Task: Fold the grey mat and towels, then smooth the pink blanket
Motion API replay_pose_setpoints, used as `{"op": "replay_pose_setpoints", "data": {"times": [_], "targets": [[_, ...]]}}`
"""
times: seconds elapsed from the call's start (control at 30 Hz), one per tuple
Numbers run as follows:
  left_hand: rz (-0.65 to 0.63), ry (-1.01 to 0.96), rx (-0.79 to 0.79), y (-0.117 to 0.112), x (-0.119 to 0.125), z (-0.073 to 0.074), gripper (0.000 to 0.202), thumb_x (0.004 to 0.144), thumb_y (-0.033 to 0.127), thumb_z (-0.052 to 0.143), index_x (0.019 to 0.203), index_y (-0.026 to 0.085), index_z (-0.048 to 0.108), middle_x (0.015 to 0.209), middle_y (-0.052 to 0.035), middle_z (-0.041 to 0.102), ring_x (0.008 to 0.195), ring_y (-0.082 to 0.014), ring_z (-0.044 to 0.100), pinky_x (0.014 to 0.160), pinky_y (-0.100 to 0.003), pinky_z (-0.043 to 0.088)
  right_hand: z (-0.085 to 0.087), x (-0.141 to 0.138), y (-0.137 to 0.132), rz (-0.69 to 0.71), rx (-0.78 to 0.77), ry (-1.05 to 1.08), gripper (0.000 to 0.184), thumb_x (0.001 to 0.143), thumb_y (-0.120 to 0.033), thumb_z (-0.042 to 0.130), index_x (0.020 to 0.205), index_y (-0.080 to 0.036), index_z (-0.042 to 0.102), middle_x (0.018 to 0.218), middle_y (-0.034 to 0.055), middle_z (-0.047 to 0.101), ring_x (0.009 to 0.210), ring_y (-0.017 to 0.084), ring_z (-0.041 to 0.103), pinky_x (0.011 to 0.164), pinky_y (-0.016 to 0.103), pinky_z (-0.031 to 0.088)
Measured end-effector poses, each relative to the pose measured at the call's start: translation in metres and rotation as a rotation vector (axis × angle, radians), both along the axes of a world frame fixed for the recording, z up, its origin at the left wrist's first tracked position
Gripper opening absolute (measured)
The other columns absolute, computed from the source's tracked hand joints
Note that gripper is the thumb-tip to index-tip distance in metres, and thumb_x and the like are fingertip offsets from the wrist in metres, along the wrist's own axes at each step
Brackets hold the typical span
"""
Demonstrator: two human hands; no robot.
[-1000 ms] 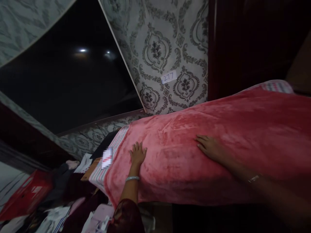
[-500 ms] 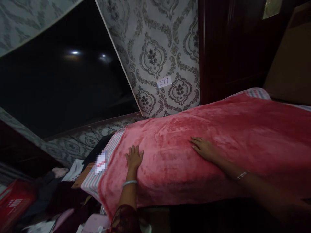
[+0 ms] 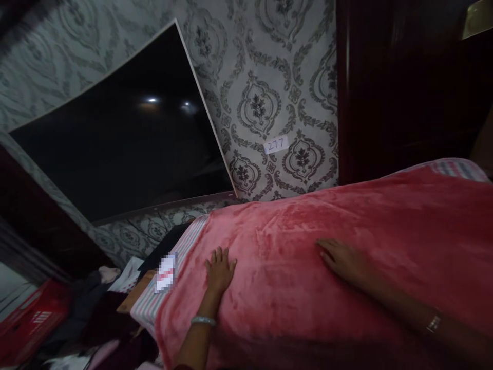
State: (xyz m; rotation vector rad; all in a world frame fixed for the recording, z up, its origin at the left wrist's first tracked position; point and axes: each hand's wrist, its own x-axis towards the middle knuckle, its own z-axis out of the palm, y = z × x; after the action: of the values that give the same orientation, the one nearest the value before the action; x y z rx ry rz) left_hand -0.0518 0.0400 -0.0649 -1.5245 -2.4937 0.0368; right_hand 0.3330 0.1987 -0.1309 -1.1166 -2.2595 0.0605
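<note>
A pink-red plush blanket (image 3: 277, 288) is spread over a long raised surface, with a few soft creases in its pile. At its left end my left hand (image 3: 220, 270) lies palm down on the fabric, fingers spread. My right hand (image 3: 342, 259) rests on the blanket nearer the middle, with its fingers stretched out and pointing left. Neither hand grips the cloth. A striped cloth (image 3: 188, 241) shows from under the blanket along the left edge, and again at the far right corner.
A large dark television (image 3: 127, 139) stands against the patterned wallpaper (image 3: 258, 103). A paper marked 277 (image 3: 276, 144) is stuck on the wall. Dark wood (image 3: 400, 92) rises behind the blanket at right. On the lower left are a red crate (image 3: 38, 313), a brown board (image 3: 134, 295) and piled clothes.
The view has tilted up and turned left, so the wall and blanket sit lower and further right. Both hands stay flat on the blanket, with little shift against it.
</note>
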Motion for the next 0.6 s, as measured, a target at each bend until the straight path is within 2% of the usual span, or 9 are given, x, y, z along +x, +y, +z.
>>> {"op": "replay_pose_setpoints", "data": {"times": [0.13, 0.27, 0.43, 0.6], "targets": [[-0.134, -0.034, -0.016, 0.031, 0.0, 0.007, 0.059, 0.1, 0.047, 0.028, 0.153, 0.022, 0.037, 0.162, -0.0122, 0.031, 0.151, -0.0293, 0.023, 0.119, -0.059, 0.021, 0.019, -0.042, 0.043, 0.011, -0.042, -0.065, 0.054, 0.095, -0.034, 0.033, 0.136, -0.013, 0.06, 0.139, 0.0155, 0.058, 0.128, 0.03, 0.053, 0.111, 0.051, 0.038], [-0.224, -0.13, -0.117, 0.09, 0.0, 0.014, 0.059, 0.1, 0.049, 0.027, 0.154, 0.025, 0.035, 0.164, -0.0091, 0.028, 0.152, -0.0274, 0.02, 0.12, -0.06, 0.018, 0.031, -0.083, 0.073, 0.008, -0.097, -0.169, 0.055, 0.097, -0.038, 0.033, 0.141, -0.016, 0.056, 0.148, 0.0156, 0.05, 0.137, 0.031, 0.045, 0.111, 0.054, 0.036], [-0.176, -0.168, -0.122, 0.161, -0.025, 0.017, 0.06, 0.099, 0.051, 0.029, 0.155, 0.028, 0.032, 0.166, -0.0053, 0.021, 0.153, -0.0281, 0.016, 0.121, -0.059, 0.017, 0.018, -0.095, 0.082, -0.007, -0.12, -0.235, 0.056, 0.098, -0.047, 0.031, 0.146, -0.025, 0.052, 0.153, 0.0112, 0.045, 0.14, 0.032, 0.042, 0.112, 0.058, 0.032], [-0.046, -0.166, -0.083, 0.205, -0.065, 0.015, 0.06, 0.1, 0.049, 0.025, 0.155, 0.026, 0.031, 0.164, -0.0077, 0.028, 0.151, -0.0295, 0.024, 0.117, -0.06, 0.026, 0.007, -0.09, 0.085, 0.012, -0.114, -0.226, 0.058, 0.098, -0.049, 0.032, 0.147, -0.027, 0.05, 0.154, 0.0081, 0.044, 0.141, 0.03, 0.04, 0.115, 0.055, 0.031]]}}
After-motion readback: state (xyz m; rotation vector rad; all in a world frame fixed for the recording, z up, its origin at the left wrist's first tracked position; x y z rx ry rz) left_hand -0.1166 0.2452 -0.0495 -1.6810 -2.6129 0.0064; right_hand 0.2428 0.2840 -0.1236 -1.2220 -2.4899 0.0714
